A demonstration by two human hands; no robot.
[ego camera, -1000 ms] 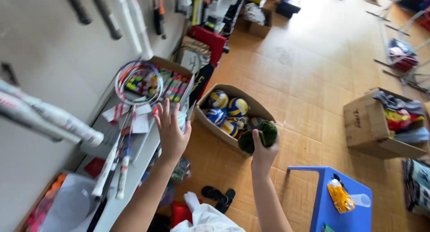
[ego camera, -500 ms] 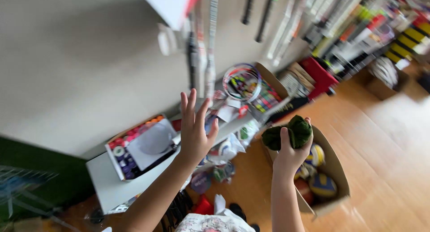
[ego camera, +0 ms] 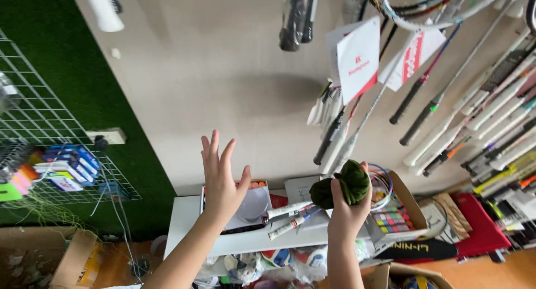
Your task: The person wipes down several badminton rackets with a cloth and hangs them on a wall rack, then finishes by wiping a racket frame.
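Note:
My right hand [ego camera: 347, 211] is raised and shut on a crumpled dark green cloth [ego camera: 341, 184]. My left hand [ego camera: 221, 180] is lifted beside it, palm out, fingers spread, holding nothing. Both hands are held up in front of a beige wall hung with badminton rackets [ego camera: 441, 94]. Below them stands a white table [ego camera: 184, 222] with racket handles [ego camera: 287, 219] and an open box [ego camera: 251, 202] lying on it.
A wire grid [ego camera: 39, 116] with small coloured packs hangs on a green turf panel at left. Cardboard boxes [ego camera: 72, 261] sit on the floor at lower left. A box of coloured grip tapes [ego camera: 393, 216] rests at the table's right end, with bags behind.
The view has swung up and left from the floor and ball box toward the wall. Both hands have risen, the right still gripping the green cloth.

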